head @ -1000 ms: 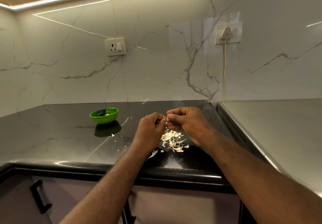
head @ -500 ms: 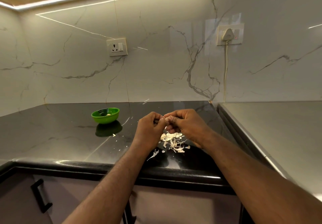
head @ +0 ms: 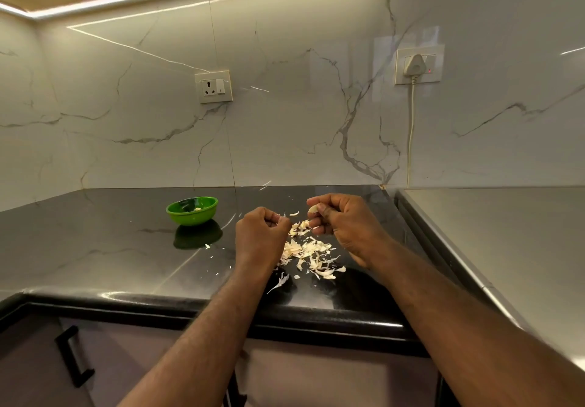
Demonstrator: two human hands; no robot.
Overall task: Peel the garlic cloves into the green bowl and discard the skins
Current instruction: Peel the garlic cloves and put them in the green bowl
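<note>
Glossy black tabletop (head: 110,248) under a white marble wall (head: 285,121) bears a small green bowl (head: 193,219) and papery garlic skins (head: 308,253). The right hand (head: 345,223) pinches a pale garlic clove (head: 313,208). The left hand (head: 259,232) is curled, contents unclear.

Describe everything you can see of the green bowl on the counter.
The green bowl is small, round and glossy, plastic by its look, darker inside. It stands upright on the black counter, left of the pile of skins, mirrored in the polished surface. Pale peeled garlic lies in its bottom. Only counter and garlic touch it.
</note>
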